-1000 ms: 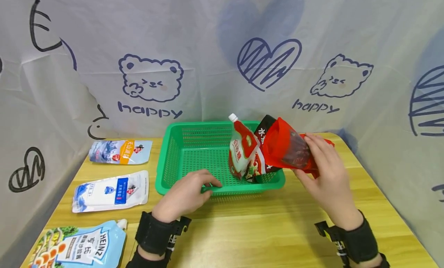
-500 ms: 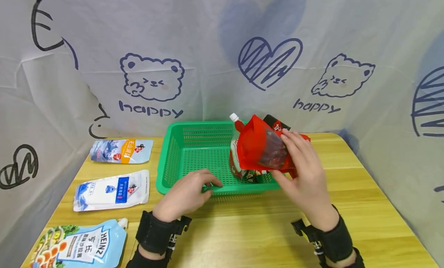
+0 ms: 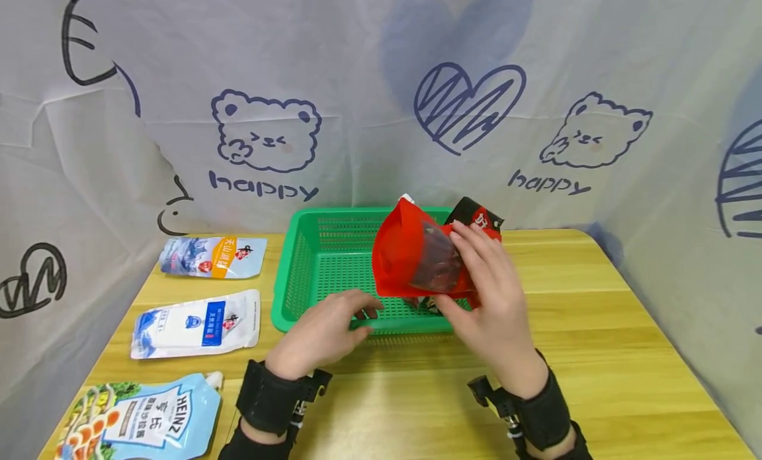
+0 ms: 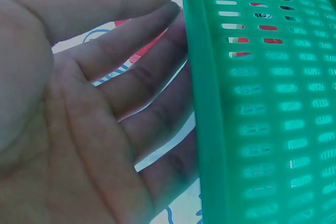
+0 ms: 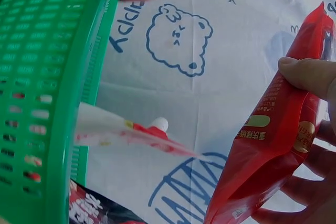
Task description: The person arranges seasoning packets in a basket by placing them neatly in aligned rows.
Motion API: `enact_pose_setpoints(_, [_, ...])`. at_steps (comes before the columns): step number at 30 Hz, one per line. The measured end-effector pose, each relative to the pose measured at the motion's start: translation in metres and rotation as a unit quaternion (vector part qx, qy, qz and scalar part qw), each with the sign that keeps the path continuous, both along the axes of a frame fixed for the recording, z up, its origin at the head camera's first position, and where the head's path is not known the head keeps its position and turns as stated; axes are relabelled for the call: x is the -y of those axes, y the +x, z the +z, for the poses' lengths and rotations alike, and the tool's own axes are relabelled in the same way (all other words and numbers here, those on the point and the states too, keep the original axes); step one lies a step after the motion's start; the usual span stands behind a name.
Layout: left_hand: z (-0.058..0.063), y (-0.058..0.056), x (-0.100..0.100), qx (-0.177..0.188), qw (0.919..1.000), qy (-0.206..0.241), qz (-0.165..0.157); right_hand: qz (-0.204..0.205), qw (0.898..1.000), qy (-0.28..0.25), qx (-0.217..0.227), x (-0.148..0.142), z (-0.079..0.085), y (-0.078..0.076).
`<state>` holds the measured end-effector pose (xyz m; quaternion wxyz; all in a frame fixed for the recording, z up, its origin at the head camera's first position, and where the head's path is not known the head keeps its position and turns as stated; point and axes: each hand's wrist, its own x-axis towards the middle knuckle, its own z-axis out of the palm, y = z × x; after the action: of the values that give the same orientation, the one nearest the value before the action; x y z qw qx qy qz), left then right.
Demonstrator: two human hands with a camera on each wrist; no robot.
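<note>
My right hand grips a red pouch with a see-through window showing dark contents. In the head view the pouch is tilted above the right part of the green basket. The right wrist view shows the thumb on one face of the pouch and fingers behind it. My left hand holds the basket's front rim, fingers reaching behind it and thumb at its edge. In the basket, a white-capped red-and-white pouch is mostly hidden in the head view. A black packet leans beside it.
Three packs lie on the wooden table at the left: a blue-and-orange pouch, a white-and-blue pouch and a Heinz pouch with a spout. A white cloth with drawings hangs behind the basket.
My right hand has carried the red pouch leftward over the basket, covering most of the white-capped pouch. My left hand has stayed at the front rim, its thumb and fingers slightly further apart.
</note>
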<state>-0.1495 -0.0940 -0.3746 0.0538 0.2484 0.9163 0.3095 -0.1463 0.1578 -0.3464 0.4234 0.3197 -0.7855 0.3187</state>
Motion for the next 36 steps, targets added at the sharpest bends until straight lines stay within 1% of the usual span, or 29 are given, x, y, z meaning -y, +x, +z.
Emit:
enact_pose_setpoints(3, [0.000,0.000,-0.001,0.012,0.9996,0.017,0.018,0.006,1.000,-0.004,0.007,0.005,-0.001,0.000])
enact_pose_setpoints(7, [0.002,0.000,-0.002,0.019,0.9967,0.070,0.037,0.008,1.000,-0.007,0.017,0.010,-0.003,0.001])
enact_pose_setpoints(10, [0.003,0.000,-0.001,0.002,0.9928,0.113,0.039,0.008,1.000,-0.004,0.024,0.013,-0.004,0.001])
enact_pose_setpoints(13, [0.005,0.000,-0.002,-0.016,0.9864,0.160,0.033,0.007,0.999,0.004,0.032,0.014,-0.006,0.001])
enact_pose_setpoints(15, [0.007,0.001,-0.002,-0.024,0.9800,0.195,0.029,0.009,0.999,0.007,0.034,0.015,-0.007,0.000])
enact_pose_setpoints(20, [0.013,0.005,0.001,-0.033,0.9588,0.281,0.030,0.009,0.999,0.016,0.039,0.018,-0.010,-0.001])
enact_pose_setpoints(24, [0.016,0.007,0.005,-0.031,0.9433,0.330,0.024,0.011,0.999,0.021,0.044,0.019,-0.011,-0.001])
enact_pose_setpoints(31, [0.018,0.008,0.006,-0.032,0.9234,0.382,-0.007,0.009,0.998,0.044,0.044,0.022,-0.014,-0.001])
enact_pose_setpoints(34, [0.018,0.008,0.005,-0.026,0.9149,0.403,-0.011,0.011,0.998,0.053,0.043,0.023,-0.015,-0.001])
enact_pose_setpoints(36, [0.019,0.007,0.005,-0.021,0.9106,0.413,-0.010,0.013,0.997,0.058,0.040,0.024,-0.016,-0.001])
